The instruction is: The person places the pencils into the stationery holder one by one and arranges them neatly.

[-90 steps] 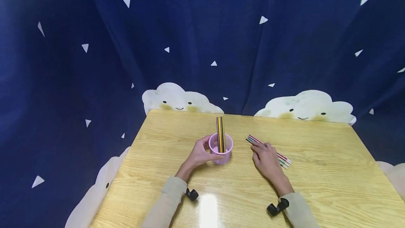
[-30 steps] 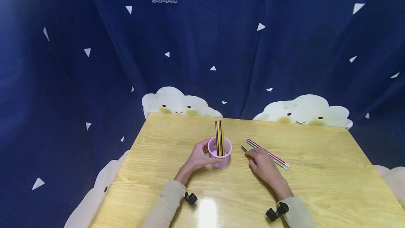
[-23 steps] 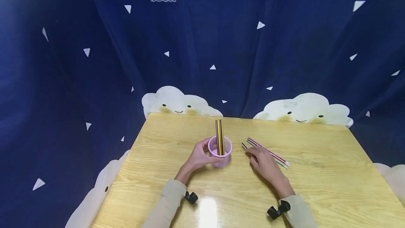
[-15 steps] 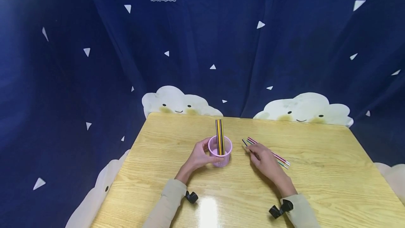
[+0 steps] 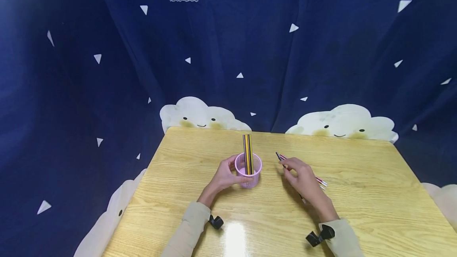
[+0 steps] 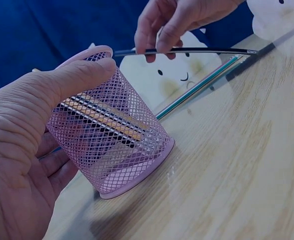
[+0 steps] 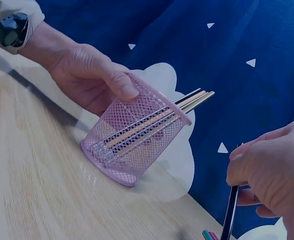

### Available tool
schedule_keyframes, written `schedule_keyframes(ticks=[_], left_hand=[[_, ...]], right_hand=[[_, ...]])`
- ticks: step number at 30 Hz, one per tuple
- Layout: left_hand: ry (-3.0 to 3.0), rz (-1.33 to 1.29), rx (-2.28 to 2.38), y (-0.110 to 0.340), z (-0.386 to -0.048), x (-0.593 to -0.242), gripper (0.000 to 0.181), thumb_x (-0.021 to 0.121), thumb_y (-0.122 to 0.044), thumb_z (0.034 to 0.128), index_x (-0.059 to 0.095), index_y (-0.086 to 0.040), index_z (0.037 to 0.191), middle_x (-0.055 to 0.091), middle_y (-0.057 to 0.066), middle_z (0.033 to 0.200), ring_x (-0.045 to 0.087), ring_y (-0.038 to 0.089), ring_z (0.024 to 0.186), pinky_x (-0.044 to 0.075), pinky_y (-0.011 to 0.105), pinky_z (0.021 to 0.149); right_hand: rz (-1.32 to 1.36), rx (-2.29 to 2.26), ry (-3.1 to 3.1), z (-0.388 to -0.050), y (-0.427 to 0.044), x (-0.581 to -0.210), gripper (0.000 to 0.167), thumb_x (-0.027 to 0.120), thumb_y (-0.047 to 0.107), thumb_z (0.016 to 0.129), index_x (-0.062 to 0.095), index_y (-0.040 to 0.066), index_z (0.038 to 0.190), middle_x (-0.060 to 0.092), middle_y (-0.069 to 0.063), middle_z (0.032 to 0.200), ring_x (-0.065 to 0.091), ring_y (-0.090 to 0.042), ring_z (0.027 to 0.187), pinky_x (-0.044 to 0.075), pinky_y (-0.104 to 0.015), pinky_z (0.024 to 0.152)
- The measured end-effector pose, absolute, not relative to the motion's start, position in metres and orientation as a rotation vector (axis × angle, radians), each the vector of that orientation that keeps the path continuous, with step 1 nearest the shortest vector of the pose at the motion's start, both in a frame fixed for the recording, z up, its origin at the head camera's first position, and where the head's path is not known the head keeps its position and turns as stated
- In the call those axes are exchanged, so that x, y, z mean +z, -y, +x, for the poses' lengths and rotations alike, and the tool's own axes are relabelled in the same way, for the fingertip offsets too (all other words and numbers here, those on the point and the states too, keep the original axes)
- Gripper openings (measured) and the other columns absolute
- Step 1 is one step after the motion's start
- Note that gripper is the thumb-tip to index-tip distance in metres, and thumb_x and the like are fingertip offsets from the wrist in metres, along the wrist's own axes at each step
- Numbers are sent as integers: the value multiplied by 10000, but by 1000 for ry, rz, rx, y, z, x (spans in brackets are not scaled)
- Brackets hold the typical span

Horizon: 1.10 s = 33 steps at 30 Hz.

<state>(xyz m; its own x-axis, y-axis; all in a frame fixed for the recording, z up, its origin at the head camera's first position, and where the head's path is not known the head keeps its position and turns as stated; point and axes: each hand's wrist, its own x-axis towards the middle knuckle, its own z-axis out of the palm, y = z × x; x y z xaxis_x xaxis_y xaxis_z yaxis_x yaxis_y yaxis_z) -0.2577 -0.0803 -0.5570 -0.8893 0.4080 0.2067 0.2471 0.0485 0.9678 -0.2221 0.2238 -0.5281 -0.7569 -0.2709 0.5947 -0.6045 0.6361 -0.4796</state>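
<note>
A pink mesh cup (image 5: 250,182) stands upright on the table, with several yellow-and-black striped pencils (image 5: 248,154) leaning in it. My left hand (image 5: 224,175) grips the cup, thumb on the near side, fingers round the far side; the left wrist view shows the thumb across the mesh (image 6: 111,130). My right hand (image 5: 303,179) pinches a dark pencil (image 6: 207,50) between thumb and fingers, its far end lifted and its near end low by the table. Under and beyond that hand lie red and green pencils (image 5: 321,181), partly hidden by it; the left wrist view shows a green one (image 6: 197,89).
The wooden table (image 5: 364,185) reaches to a dark blue curtain (image 5: 221,43) with white triangles and smiling clouds behind it. Black wrist cameras sit on both sleeves, the left one (image 5: 216,222) and the right one (image 5: 320,236). A bright reflection lies at the near middle of the tabletop.
My right hand has drawn the dark pencil away from the red and green ones and raised it slightly, swinging its near end leftward. My left hand keeps its grip on the cup.
</note>
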Motion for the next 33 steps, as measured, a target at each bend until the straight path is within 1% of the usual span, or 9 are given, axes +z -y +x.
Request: schedule_keyframes(ticks=[2, 4, 6, 8, 13, 14, 17, 25, 33], left_hand=[[-2174, 693, 1974, 81, -258, -558, 812, 942, -54, 716, 595, -83, 1450, 700, 101, 1323, 659, 315, 1217, 507, 479, 1106], [-2171, 694, 1975, 82, -259, -559, 814, 944, -53, 712, 599, -93, 1447, 699, 93, 1326, 658, 313, 1219, 507, 478, 1107], [-2170, 697, 1977, 82, -258, -559, 810, 943, -57, 714, 600, -93, 1446, 700, 96, 1324, 660, 313, 1213, 507, 489, 1103], [-2189, 685, 1972, 82, -258, -559, 812, 947, -53, 703, 607, -90, 1439, 704, 84, 1319, 664, 286, 1206, 512, 471, 1099], [-2216, 662, 1962, 82, -257, -555, 823, 955, -48, 690, 603, -61, 1434, 698, 103, 1329, 655, 299, 1226, 501, 476, 1114], [-2216, 663, 1962, 81, -257, -555, 826, 957, -48, 690, 601, -55, 1435, 695, 113, 1333, 651, 315, 1235, 496, 485, 1118], [-2214, 665, 1973, 81, -257, -556, 825, 953, -34, 692, 596, -39, 1435, 688, 140, 1337, 646, 348, 1238, 494, 498, 1119], [-2190, 694, 2007, 80, -259, -555, 808, 948, -11, 694, 601, -25, 1424, 679, 176, 1345, 642, 385, 1237, 486, 536, 1118], [-2151, 675, 2024, 79, -258, -560, 789, 933, -20, 716, 597, -22, 1430, 691, 163, 1327, 653, 363, 1225, 503, 500, 1110]], right_hand=[[680, 967, 2362, -222, -222, -527, 340, 753, -126, 847, 766, 59, 1132, 754, -60, 1073, 663, -112, 811, 594, -420, 705], [676, 983, 2336, -223, -221, -526, 351, 756, -122, 849, 766, 68, 1143, 754, -63, 1072, 659, -106, 813, 587, -371, 716], [675, 1005, 2304, -223, -220, -524, 357, 762, -129, 840, 766, 54, 1146, 755, -75, 1063, 662, -110, 806, 574, -270, 739], [677, 1022, 2279, -224, -219, -521, 357, 763, -131, 837, 761, 41, 1150, 754, -85, 1056, 666, -117, 805, 566, -232, 746], [676, 1056, 2220, -228, -213, -510, 364, 761, -136, 829, 756, 28, 1154, 752, -111, 1059, 687, -149, 800, 568, -211, 732], [674, 1063, 2208, -229, -211, -507, 366, 766, -138, 825, 757, 26, 1153, 751, -118, 1060, 690, -154, 796, 553, -169, 739], [673, 1089, 2163, -231, -207, -499, 382, 769, -150, 817, 756, 18, 1159, 750, -117, 1060, 695, -171, 793, 519, -116, 751], [661, 1179, 2077, -232, -195, -471, 386, 768, -136, 842, 753, 20, 1195, 756, -129, 1081, 693, -168, 828, 516, -249, 736], [670, 1248, 2025, -236, -183, -452, 358, 760, -131, 858, 758, 14, 1186, 753, -137, 1082, 689, -141, 852, 522, -252, 755]])
